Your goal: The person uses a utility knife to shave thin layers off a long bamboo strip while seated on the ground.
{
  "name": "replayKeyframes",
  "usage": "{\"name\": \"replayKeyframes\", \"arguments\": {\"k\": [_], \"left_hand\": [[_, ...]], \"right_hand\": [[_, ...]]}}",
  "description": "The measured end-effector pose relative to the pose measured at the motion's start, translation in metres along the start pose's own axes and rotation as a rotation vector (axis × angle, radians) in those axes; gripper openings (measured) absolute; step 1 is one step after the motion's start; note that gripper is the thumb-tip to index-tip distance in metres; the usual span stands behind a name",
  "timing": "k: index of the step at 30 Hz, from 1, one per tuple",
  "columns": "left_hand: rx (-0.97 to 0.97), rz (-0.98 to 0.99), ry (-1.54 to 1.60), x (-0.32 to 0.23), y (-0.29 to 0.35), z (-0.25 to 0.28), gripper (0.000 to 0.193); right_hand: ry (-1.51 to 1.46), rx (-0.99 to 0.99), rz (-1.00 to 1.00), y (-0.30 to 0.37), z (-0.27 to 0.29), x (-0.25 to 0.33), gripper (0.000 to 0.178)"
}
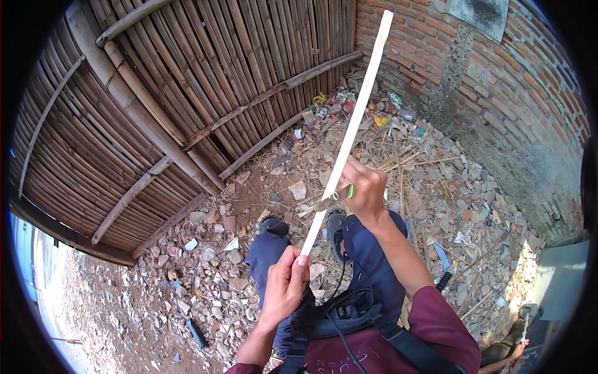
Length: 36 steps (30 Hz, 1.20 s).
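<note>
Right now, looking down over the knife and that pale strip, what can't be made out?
In the head view:
Knife handle: mostly hidden by the right hand; only bright green shows.
Near end of the pale strip: covered by the left hand.
Another person's arm, lower right: cut off by the lower edge.
Litter by the bamboo wall: pieces too small to identify.

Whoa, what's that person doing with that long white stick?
The person is holding the long pale strip near its lower end with the left hand. The right hand grips a knife with some green on its handle, its blade across the strip. A thin curl shows by the blade. Stony, littered ground lies below, with a slatted wall and a brick wall beyond.
</note>
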<state>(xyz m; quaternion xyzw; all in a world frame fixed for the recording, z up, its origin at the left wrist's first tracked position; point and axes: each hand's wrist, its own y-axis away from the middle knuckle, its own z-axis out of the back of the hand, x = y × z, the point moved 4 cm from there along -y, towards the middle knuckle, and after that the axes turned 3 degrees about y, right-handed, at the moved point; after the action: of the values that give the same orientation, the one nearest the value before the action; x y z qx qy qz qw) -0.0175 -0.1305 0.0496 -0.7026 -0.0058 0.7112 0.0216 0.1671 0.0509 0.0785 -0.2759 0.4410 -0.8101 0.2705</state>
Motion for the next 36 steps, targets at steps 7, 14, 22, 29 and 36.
{"name": "replayKeyframes", "arguments": {"k": [7, 14, 22, 29, 36], "left_hand": [[0.057, 0.161, 0.076, 0.024, 0.021, 0.008, 0.026], [0.009, 0.277, 0.175, 0.044, 0.036, 0.026, 0.024], [0.041, 0.332, 0.374, 0.041, 0.009, 0.029, 0.025], [0.112, 0.33, 0.553, 0.035, -0.008, 0.026, 0.027], [0.264, 0.41, 0.742, 0.028, -0.008, 0.02, 0.027]], "right_hand": [[0.131, -0.069, -0.415, -0.025, -0.006, -0.088, 0.014], [-0.356, 0.084, -0.73, -0.02, -0.007, -0.155, 0.018], [-0.65, 0.319, -0.615, 0.006, 0.022, -0.033, 0.038], [-0.607, 0.304, -0.447, 0.018, 0.049, 0.008, 0.033], [-0.464, 0.351, -0.012, 0.02, 0.06, 0.044, 0.02]]}}
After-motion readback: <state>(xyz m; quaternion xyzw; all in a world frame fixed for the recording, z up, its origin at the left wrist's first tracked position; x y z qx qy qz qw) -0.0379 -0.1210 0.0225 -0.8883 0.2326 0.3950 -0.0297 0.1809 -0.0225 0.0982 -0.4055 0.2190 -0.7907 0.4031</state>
